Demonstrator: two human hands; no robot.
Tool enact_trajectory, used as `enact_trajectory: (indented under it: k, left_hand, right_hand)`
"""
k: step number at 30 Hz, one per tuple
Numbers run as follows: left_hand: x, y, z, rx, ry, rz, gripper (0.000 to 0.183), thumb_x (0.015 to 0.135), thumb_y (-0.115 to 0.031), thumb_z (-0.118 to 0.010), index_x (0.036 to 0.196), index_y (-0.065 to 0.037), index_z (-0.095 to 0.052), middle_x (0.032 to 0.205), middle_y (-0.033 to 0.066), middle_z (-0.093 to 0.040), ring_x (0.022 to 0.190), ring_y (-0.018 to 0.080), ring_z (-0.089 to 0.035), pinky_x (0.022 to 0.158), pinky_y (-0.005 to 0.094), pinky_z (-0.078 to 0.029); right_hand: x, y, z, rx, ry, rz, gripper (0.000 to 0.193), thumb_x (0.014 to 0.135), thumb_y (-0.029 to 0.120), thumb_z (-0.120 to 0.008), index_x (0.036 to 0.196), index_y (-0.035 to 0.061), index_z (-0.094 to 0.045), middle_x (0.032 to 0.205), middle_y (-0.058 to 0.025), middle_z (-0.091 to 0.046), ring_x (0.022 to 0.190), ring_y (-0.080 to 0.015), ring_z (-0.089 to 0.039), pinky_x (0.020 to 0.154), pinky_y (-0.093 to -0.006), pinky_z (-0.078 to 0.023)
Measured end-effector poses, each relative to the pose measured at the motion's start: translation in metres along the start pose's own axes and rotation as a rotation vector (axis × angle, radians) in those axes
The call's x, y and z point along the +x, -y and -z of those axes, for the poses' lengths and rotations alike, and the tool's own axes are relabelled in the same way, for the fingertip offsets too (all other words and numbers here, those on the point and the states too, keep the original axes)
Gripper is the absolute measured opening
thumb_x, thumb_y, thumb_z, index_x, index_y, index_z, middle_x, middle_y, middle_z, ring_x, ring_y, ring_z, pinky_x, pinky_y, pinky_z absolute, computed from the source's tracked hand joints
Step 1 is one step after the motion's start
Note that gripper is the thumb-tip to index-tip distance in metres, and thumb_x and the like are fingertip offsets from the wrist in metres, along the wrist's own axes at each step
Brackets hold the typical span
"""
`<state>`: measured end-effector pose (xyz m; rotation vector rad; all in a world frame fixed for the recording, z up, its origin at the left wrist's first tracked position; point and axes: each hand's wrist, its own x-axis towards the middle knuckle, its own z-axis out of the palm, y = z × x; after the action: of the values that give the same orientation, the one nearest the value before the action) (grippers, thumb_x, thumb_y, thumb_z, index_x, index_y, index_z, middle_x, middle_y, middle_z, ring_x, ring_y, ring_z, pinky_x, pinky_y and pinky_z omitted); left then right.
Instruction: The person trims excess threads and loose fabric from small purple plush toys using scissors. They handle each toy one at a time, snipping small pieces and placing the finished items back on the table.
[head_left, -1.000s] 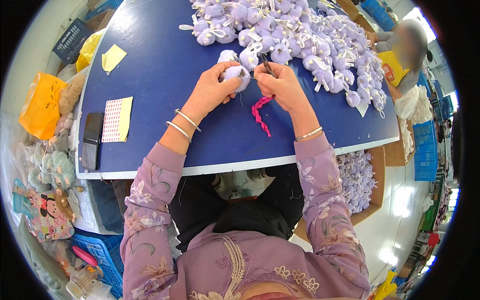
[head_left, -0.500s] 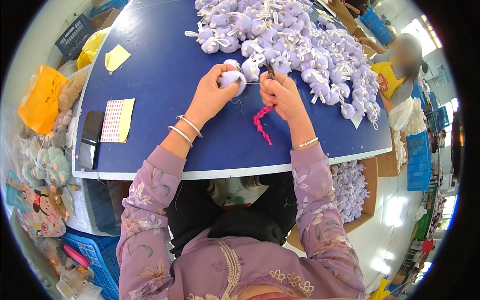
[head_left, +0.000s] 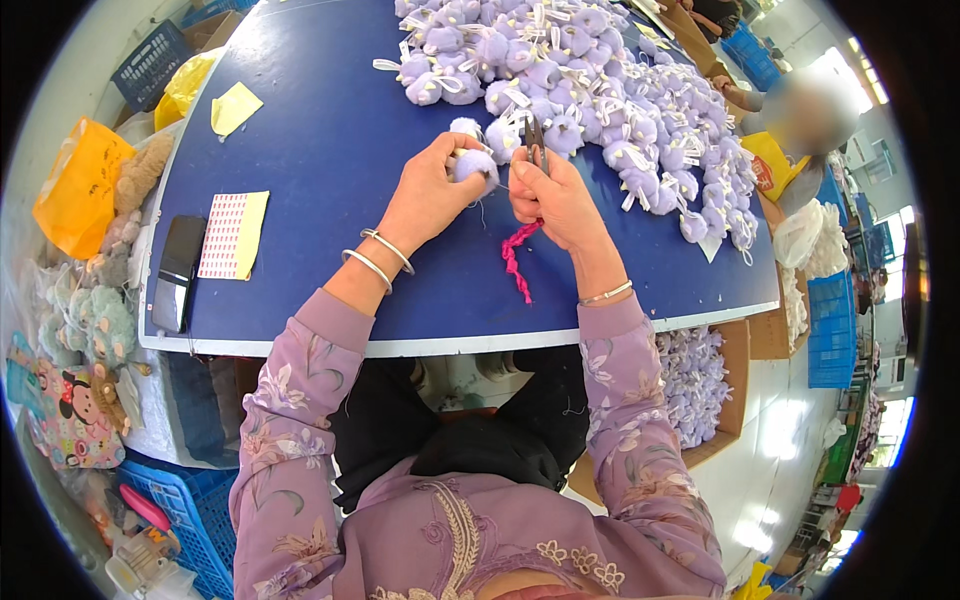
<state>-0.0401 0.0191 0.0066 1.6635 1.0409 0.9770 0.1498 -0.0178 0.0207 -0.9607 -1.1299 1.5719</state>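
My left hand (head_left: 430, 188) is closed on a small lavender plush piece (head_left: 476, 168) above the blue table. A thin loose thread hangs below the plush. Just to the right, my right hand (head_left: 556, 203) is wrapped round dark thread snips (head_left: 535, 142), whose blades point away from me. From that fist dangles a knotted bright pink cord (head_left: 515, 262). A fine thread seems to run between the two hands; its end is hard to make out. Beyond them spreads a heap of similar lavender plush pieces (head_left: 600, 105) with white loops.
On the blue table (head_left: 330, 120) at the left lie a phone (head_left: 180, 275), a sticker sheet (head_left: 228, 237) and a yellow paper (head_left: 235, 110). Below the right edge stands a cardboard box (head_left: 738, 385) of plush pieces. Another person (head_left: 810, 120) sits at the far right.
The plush in my left hand has turned and shifted slightly right and down. My right hand has tilted, showing more of the snips. The thread between the hands looks less distinct.
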Motion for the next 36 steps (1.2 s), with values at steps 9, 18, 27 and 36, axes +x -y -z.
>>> enact_trajectory:
  k: [9, 18, 27, 36]
  left_hand:
    - [-0.002, -0.003, 0.003, 0.088, -0.097, -0.1, 0.034, 0.077, -0.013, -0.068, 0.108, -0.003, -0.059, 0.089, 0.0121, -0.064, 0.078, 0.019, -0.063, 0.074, 0.0311, -0.051]
    - [0.005, 0.005, 0.003, -0.042, -0.109, -0.058, 0.032, 0.08, -0.012, -0.066, 0.109, -0.002, -0.059, 0.088, 0.0079, -0.064, 0.077, 0.0132, -0.061, 0.07, 0.0278, -0.051]
    - [0.012, 0.016, 0.013, 0.047, -0.191, -0.109, 0.03, 0.083, -0.012, -0.062, 0.111, -0.003, -0.059, 0.096, 0.0062, -0.064, 0.084, 0.0129, -0.061, 0.076, 0.0276, -0.051]
    - [0.007, -0.007, 0.014, -0.377, -0.1, 0.115, 0.026, 0.089, -0.017, -0.059, 0.112, -0.006, -0.056, 0.087, 0.0039, -0.06, 0.063, 0.0074, -0.053, 0.051, 0.0214, -0.041]
  right_hand:
    - [-0.001, 0.004, -0.01, -0.558, -0.096, -0.173, 0.018, 0.089, 0.016, -0.063, 0.096, -0.0002, -0.066, 0.069, 0.0033, -0.052, 0.054, -0.0035, -0.04, 0.047, -0.0229, -0.031]
    - [-0.002, 0.002, -0.01, -0.001, 0.011, 0.186, 0.018, 0.095, 0.018, -0.062, 0.097, 0.0005, -0.065, 0.075, 0.0009, -0.056, 0.057, -0.0049, -0.04, 0.052, -0.0213, -0.033]
    - [-0.003, -0.001, -0.002, -0.131, -0.091, 0.265, 0.018, 0.095, 0.015, -0.057, 0.088, -0.0006, -0.06, 0.065, 0.0031, -0.045, 0.057, -0.0055, -0.038, 0.051, -0.022, -0.029]
    - [0.0, -0.005, 0.008, -0.356, -0.214, 0.153, 0.037, 0.103, 0.034, -0.045, 0.091, 0.0017, -0.059, 0.063, 0.0073, -0.036, 0.053, -0.0016, -0.029, 0.046, -0.0202, -0.023]
